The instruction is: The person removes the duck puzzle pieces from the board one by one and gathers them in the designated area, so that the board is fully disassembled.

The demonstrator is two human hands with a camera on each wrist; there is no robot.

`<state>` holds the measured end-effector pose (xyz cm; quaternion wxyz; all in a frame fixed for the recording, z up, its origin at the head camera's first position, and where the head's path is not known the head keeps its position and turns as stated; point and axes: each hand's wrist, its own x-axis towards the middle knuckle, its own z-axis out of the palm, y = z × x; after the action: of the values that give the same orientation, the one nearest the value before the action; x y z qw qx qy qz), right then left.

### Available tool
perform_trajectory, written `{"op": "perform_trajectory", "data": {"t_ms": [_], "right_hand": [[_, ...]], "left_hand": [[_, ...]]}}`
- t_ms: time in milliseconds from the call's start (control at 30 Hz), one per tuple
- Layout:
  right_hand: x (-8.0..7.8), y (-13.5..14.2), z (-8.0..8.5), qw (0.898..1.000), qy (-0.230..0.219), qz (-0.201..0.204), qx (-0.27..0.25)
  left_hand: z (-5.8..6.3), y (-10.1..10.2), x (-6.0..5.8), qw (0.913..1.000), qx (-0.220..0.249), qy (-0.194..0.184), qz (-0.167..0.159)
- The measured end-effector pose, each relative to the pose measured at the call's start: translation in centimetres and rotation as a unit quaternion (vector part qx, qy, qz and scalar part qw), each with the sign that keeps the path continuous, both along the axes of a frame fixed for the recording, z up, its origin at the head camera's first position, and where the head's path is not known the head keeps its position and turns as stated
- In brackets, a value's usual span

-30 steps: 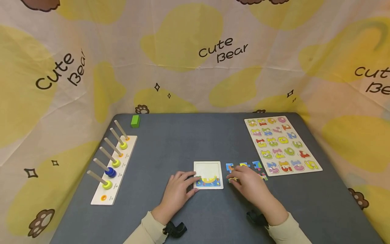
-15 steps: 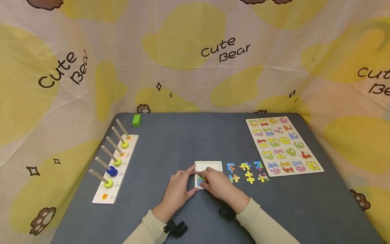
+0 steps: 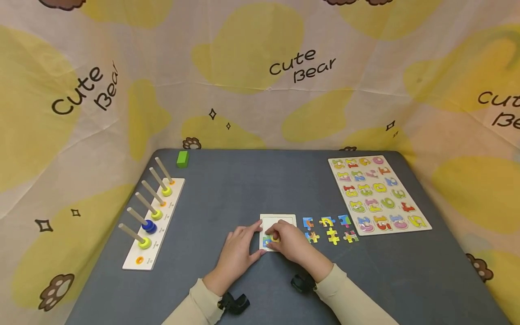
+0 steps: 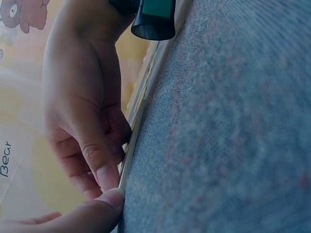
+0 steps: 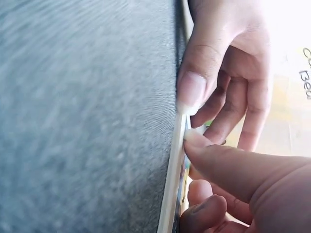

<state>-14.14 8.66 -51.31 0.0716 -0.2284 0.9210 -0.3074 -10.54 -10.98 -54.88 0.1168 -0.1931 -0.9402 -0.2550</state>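
Observation:
A small square jigsaw tray lies on the table in the head view, with colourful pieces along its lower part. My left hand grips the tray's left side, thumb at the near corner and index finger higher on the edge. Over the tray my right hand has curled fingers, its thumb and index finger pinching at a yellow-and-green jigsaw piece, mostly covered by the hand. The right wrist view shows my right thumb low beside the tray's edge, close to my left thumb.
Several loose jigsaw pieces lie in two rows right of the tray. Beyond them is a number puzzle board. A peg board with coloured rings stands on the left; a green block sits at the back left.
My right hand has moved left from the loose pieces onto the tray, then shifted its fingers slightly there. My left index finger has slid up to the tray's upper left edge.

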Motion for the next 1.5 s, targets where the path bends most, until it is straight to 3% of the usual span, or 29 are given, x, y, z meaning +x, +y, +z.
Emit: {"op": "perform_trajectory", "data": {"t_ms": [467,833,1033,1233,1500], "right_hand": [[-0.2,0.4,-0.2,0.998,-0.042,-0.027,-0.033],[0.1,1.1,-0.6,0.981,-0.097,-0.044,-0.161],[1.3,2.9,1.0,0.974,-0.075,-0.064,-0.204],[2.4,7.5,2.9,0.978,-0.065,-0.109,-0.168],[4.1,11.1,2.2,0.989,-0.040,-0.133,-0.051]], "left_hand": [[-0.1,0.2,-0.2,0.9999,-0.003,-0.011,0.001],[-0.3,-0.1,-0.1,0.9996,-0.016,0.017,-0.014],[-0.3,0.0,-0.2,0.9997,-0.017,0.008,-0.018],[-0.1,0.2,-0.1,0.9995,-0.029,-0.010,0.000],[0.0,0.1,0.0,0.9995,-0.030,-0.009,0.002]]}}
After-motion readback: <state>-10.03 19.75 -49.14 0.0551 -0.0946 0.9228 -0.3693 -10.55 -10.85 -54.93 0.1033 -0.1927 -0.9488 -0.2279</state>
